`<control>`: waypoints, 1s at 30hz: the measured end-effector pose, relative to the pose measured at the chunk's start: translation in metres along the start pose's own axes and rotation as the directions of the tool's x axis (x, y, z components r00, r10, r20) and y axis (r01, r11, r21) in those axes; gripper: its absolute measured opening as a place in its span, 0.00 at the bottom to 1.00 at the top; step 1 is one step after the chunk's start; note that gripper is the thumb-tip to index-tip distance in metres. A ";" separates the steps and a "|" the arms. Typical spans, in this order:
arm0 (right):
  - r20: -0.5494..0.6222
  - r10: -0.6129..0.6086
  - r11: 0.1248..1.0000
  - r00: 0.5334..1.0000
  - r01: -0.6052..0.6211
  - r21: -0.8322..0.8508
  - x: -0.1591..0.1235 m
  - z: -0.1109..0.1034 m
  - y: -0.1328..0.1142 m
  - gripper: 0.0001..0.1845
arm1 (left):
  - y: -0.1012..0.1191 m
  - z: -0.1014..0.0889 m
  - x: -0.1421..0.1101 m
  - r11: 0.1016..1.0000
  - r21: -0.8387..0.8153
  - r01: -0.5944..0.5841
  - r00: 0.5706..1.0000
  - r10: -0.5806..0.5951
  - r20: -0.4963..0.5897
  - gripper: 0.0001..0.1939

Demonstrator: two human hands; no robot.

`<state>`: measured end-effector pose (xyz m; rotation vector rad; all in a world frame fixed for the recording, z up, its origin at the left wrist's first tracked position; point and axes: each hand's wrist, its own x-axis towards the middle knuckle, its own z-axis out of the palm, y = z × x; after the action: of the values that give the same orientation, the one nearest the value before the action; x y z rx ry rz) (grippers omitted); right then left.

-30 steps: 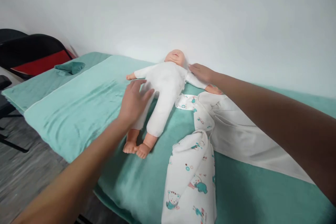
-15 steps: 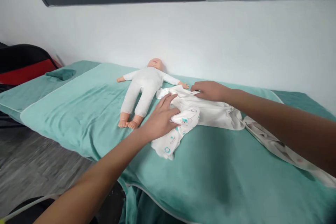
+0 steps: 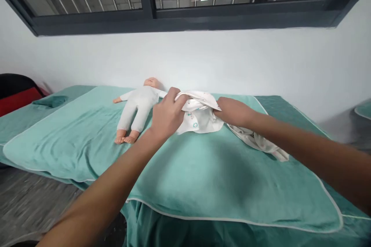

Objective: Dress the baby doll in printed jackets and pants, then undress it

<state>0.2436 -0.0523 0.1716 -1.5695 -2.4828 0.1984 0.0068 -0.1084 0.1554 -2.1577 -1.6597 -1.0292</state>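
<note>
A white baby garment (image 3: 199, 117) with small teal prints is bunched between my two hands over the green bed cover. My left hand (image 3: 168, 112) is closed on its left edge, and the fingers are curled round the cloth. On the other side, my right hand (image 3: 233, 111) grips the right edge; its fingertips are partly hidden by the fabric. To the left, a baby doll (image 3: 139, 104) in a white suit lies on its back, with its bare feet towards me. One of its hands is hidden behind my left hand.
Behind my right forearm lies another crumpled whitish cloth (image 3: 257, 141). The green cover (image 3: 203, 185) spreads over the bed, its pale-edged border near me. A white wall (image 3: 261, 61) with a barred window stands behind. A red and black chair (image 3: 17, 98) is at the left.
My left hand has gone from resting spread on the garment to gripping it. The garment is now gathered up between both hands. The view has shifted up and to the right.
</note>
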 end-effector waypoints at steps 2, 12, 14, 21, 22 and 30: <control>-0.092 -0.016 0.971 0.996 0.037 0.238 -0.006 0.017 -0.005 0.13 | 0.007 0.002 -0.002 0.993 -0.100 0.056 0.993 -0.066 -0.096 0.15; 0.183 -0.091 -0.114 0.979 -0.193 0.974 -0.008 0.066 -0.084 0.23 | -0.009 0.029 -0.052 0.879 -0.472 0.074 0.989 -0.127 -0.082 0.36; 0.175 -0.128 -0.173 0.976 -0.196 0.965 -0.007 0.066 -0.098 0.21 | -0.018 0.028 -0.063 0.867 -0.485 0.114 0.990 -0.138 -0.013 0.42; 0.331 -0.452 -0.004 0.828 -0.373 0.928 -0.027 0.100 -0.123 0.28 | -0.045 0.020 -0.151 0.583 -0.655 0.480 0.821 -0.561 0.103 0.35; 0.359 -0.495 0.092 0.791 -0.364 0.927 -0.028 0.107 -0.118 0.29 | -0.053 0.017 -0.170 0.581 -0.666 0.468 0.807 -0.589 0.053 0.33; 0.367 -0.046 -0.167 0.929 -0.369 0.914 -0.016 0.148 -0.027 0.18 | -0.169 -0.056 -0.319 0.506 -0.312 0.804 0.400 -0.849 -0.346 0.36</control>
<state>0.1919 -0.0793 0.0320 -0.9343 -1.1049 1.9809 -0.2048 -0.3245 -0.0495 -0.7996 -2.4610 -1.7068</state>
